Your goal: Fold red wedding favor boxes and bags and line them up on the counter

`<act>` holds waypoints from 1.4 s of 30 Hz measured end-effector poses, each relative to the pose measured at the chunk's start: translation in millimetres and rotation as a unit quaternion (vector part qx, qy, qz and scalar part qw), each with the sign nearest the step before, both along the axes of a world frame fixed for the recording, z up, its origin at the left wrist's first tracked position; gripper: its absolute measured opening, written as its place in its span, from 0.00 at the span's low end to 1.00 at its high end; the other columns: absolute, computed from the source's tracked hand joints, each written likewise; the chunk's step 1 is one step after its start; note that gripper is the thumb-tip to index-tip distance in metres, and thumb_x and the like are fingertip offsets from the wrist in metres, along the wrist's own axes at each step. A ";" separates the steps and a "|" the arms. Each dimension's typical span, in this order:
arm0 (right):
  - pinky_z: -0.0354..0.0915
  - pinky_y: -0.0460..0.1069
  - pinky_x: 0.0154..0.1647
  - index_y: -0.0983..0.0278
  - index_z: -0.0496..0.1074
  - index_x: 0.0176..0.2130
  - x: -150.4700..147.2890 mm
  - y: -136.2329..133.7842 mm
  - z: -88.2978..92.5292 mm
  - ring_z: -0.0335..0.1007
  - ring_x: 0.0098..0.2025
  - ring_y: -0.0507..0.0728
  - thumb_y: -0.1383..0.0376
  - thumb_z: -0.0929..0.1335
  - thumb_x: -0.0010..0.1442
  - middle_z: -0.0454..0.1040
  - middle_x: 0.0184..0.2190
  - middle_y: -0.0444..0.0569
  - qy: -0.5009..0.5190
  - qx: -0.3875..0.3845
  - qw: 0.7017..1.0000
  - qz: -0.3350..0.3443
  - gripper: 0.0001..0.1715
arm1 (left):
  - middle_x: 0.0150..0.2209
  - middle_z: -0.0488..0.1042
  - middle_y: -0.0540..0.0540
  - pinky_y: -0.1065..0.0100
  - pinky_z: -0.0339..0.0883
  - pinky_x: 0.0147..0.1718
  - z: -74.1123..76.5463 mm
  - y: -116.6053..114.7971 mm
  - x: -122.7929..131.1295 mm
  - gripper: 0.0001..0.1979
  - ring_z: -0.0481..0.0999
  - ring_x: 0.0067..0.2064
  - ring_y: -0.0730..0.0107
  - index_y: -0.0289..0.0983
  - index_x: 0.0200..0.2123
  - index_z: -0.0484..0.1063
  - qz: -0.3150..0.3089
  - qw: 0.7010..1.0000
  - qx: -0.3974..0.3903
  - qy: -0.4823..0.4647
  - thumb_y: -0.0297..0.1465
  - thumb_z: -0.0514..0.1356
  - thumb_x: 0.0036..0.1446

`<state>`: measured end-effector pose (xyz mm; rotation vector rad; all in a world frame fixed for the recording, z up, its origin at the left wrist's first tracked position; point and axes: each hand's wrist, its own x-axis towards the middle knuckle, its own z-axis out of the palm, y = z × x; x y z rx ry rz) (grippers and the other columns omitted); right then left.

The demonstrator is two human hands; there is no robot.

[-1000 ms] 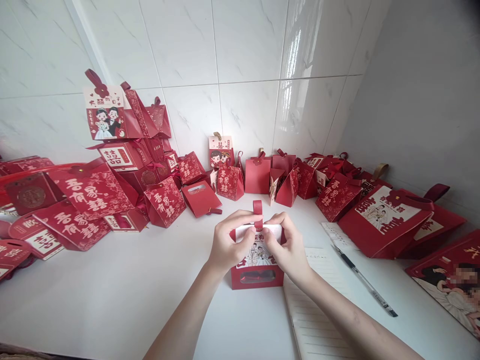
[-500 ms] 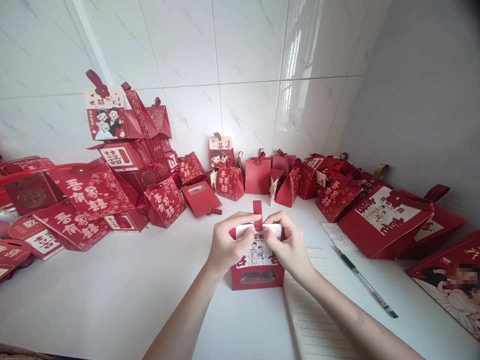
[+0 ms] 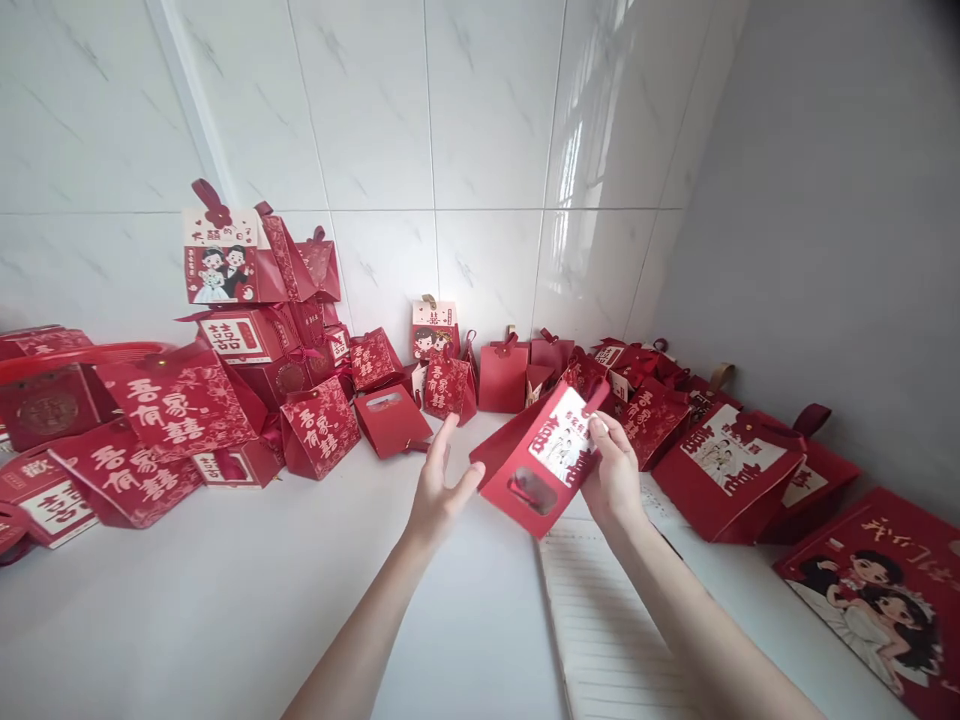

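A red candy gift box (image 3: 541,492) with a white printed label, a small clear window and a ribbon handle is tilted above the white table (image 3: 300,600). My right hand (image 3: 616,470) grips it by its upper right edge, near the handle. To the left of the box, my left hand (image 3: 442,485) is open, thumb and fingers apart, touching nothing. A lined notebook (image 3: 611,620) lies beneath the box and my right forearm.
Many red gift boxes stand along the tiled wall, some stacked in a pile (image 3: 255,345) on the left. Another labelled box (image 3: 731,470) stands to the right. A flat red illustrated box or book (image 3: 877,600) lies at the right edge.
My left hand has let go of the box and moved left. My right hand has lifted and tilted the box up and to the right. The view has shifted slightly.
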<state>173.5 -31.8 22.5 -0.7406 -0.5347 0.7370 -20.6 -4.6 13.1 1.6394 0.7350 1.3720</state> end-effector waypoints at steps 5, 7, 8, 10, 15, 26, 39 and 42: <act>0.65 0.48 0.32 0.60 0.70 0.31 21.5 12.9 -18.3 0.67 0.30 0.53 0.56 0.76 0.43 0.73 0.29 0.40 0.081 0.024 0.996 0.041 0.17 | 0.64 0.55 0.39 0.48 0.49 0.62 -11.8 -12.4 24.3 0.45 0.52 0.65 0.50 0.43 0.63 0.48 -0.146 0.988 -0.028 0.029 0.41 0.66 0.46; 0.67 0.50 0.35 0.60 0.71 0.33 19.4 14.0 -22.0 0.69 0.33 0.55 0.55 0.74 0.46 0.74 0.31 0.41 0.089 0.021 0.994 0.057 0.16 | 0.62 0.59 0.41 0.51 0.55 0.60 -13.6 -18.2 31.1 0.40 0.60 0.62 0.54 0.45 0.62 0.50 -0.156 0.987 -0.002 0.025 0.38 0.65 0.49; 0.68 0.50 0.37 0.59 0.72 0.34 17.3 14.1 -22.2 0.70 0.35 0.56 0.54 0.73 0.48 0.75 0.34 0.42 0.093 0.023 0.993 0.070 0.16 | 0.61 0.60 0.42 0.52 0.57 0.59 -14.6 -19.4 32.4 0.38 0.61 0.62 0.55 0.45 0.62 0.50 -0.136 0.990 0.008 0.027 0.36 0.64 0.51; 0.68 0.52 0.41 0.59 0.72 0.37 12.6 13.7 -20.1 0.71 0.39 0.57 0.52 0.71 0.51 0.76 0.36 0.44 0.099 0.031 0.989 0.101 0.16 | 0.61 0.60 0.41 0.52 0.58 0.59 -17.7 -18.3 31.2 0.38 0.61 0.62 0.55 0.44 0.62 0.49 -0.075 0.995 0.042 0.048 0.33 0.64 0.51; 0.68 0.56 0.43 0.60 0.72 0.33 5.1 9.6 -13.2 0.73 0.40 0.62 0.55 0.72 0.45 0.77 0.36 0.48 0.093 0.026 0.984 0.148 0.16 | 0.62 0.60 0.41 0.55 0.60 0.59 -28.4 -7.8 21.8 0.38 0.58 0.64 0.58 0.46 0.62 0.48 0.024 0.955 0.259 0.142 0.23 0.60 0.52; 0.67 0.59 0.47 0.59 0.71 0.36 0.3 1.9 -6.9 0.72 0.42 0.62 0.53 0.69 0.49 0.77 0.35 0.46 0.112 -0.010 0.986 0.126 0.17 | 0.59 0.63 0.35 0.54 0.64 0.57 -28.4 -7.8 24.5 0.35 0.55 0.64 0.57 0.39 0.63 0.48 0.071 0.894 0.415 0.151 0.19 0.56 0.55; 0.68 0.58 0.45 0.59 0.72 0.36 -2.5 -2.2 -3.3 0.72 0.40 0.62 0.50 0.69 0.50 0.76 0.35 0.46 0.098 0.015 0.985 0.144 0.18 | 0.54 0.68 0.37 0.52 0.67 0.54 -28.3 -6.2 21.1 0.35 0.60 0.63 0.55 0.40 0.64 0.46 0.092 0.861 0.475 0.158 0.19 0.55 0.55; 0.69 0.56 0.42 0.59 0.72 0.33 -1.1 0.2 -5.5 0.72 0.38 0.61 0.51 0.71 0.47 0.76 0.33 0.45 0.074 0.009 0.986 0.148 0.17 | 0.55 0.67 0.38 0.53 0.68 0.53 -27.9 -8.7 20.9 0.37 0.65 0.59 0.54 0.43 0.63 0.47 0.083 0.895 0.417 0.138 0.24 0.60 0.53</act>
